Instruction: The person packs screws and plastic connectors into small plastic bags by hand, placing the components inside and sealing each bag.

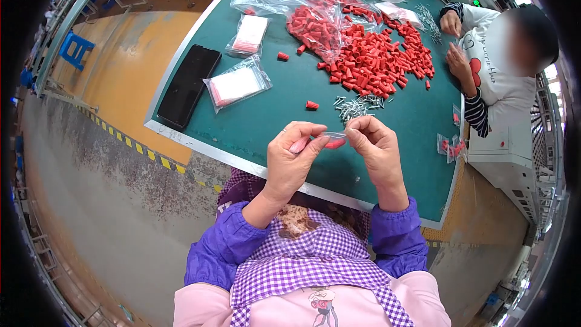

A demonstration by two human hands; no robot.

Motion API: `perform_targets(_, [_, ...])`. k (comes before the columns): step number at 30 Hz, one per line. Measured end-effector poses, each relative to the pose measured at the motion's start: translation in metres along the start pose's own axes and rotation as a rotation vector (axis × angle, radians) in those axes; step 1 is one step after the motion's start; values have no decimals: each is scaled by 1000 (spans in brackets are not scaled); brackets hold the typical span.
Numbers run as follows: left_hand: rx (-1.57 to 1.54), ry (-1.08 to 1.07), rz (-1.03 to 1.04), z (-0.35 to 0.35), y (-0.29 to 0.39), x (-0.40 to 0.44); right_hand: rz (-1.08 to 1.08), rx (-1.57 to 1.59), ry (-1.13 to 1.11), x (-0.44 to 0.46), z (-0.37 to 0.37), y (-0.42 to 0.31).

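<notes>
Both my hands hold a small clear bag (334,136) with something red in it, above the front edge of the green table. My left hand (295,156) pinches the bag's left side, with a pinkish piece also between its fingers. My right hand (376,149) pinches the right end of the bag's top edge between thumb and fingers. Just beyond my hands lie a small pile of metal screws (352,109) and a single red cap (311,105). A large heap of red caps (375,60) spreads behind them, partly under clear plastic.
A black phone (189,86) and two bags of white cards (238,86) lie on the green table (278,82) at left. At the right edge are small filled bags (451,147). Another person's hands (458,54) are near more screws (428,23).
</notes>
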State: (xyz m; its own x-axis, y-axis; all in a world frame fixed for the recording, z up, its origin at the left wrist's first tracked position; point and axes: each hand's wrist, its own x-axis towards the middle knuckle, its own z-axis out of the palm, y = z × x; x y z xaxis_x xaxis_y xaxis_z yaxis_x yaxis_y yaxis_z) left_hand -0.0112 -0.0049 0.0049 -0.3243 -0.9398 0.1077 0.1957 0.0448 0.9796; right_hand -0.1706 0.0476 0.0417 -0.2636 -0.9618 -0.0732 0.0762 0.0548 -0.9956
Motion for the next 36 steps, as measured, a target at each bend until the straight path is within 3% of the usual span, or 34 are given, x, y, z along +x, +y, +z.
perform_targets(4, [23,-50,38,-3,3,0,-22,-19,40,-1,1,4])
perform_targets(6, [-403,-175,-469,-6,14,-1,46,17,74,-1,0,6])
perform_targets(9, [-463,-162,-555,-7,15,-1,102,132,76,-3,3,0])
perform_targets(13, [-464,-141,-560,-7,11,-1,154,171,6,-3,-2,9])
perform_targets(16, [-428,-141,-523,-7,12,-4,34,180,-4,-4,-2,11])
perform_targets(19, [-356,-60,-449,-5,13,-4,137,210,-6,-8,2,5])
perform_targets(22, [-348,-79,-407,-2,14,-5,52,134,18,-9,5,9])
perform_targets(27, [-248,-136,-193,-3,-2,-10,-19,73,44,-17,11,10])
perform_targets(30, [-276,-132,-251,-4,2,-13,-13,5,72,-23,15,7])
perform_targets(34, [-309,-164,-351,-1,7,-16,-161,-163,82,-31,22,9])
perform_targets(36, [-268,-161,-176,2,-2,-19,-115,-109,117,-36,22,9])
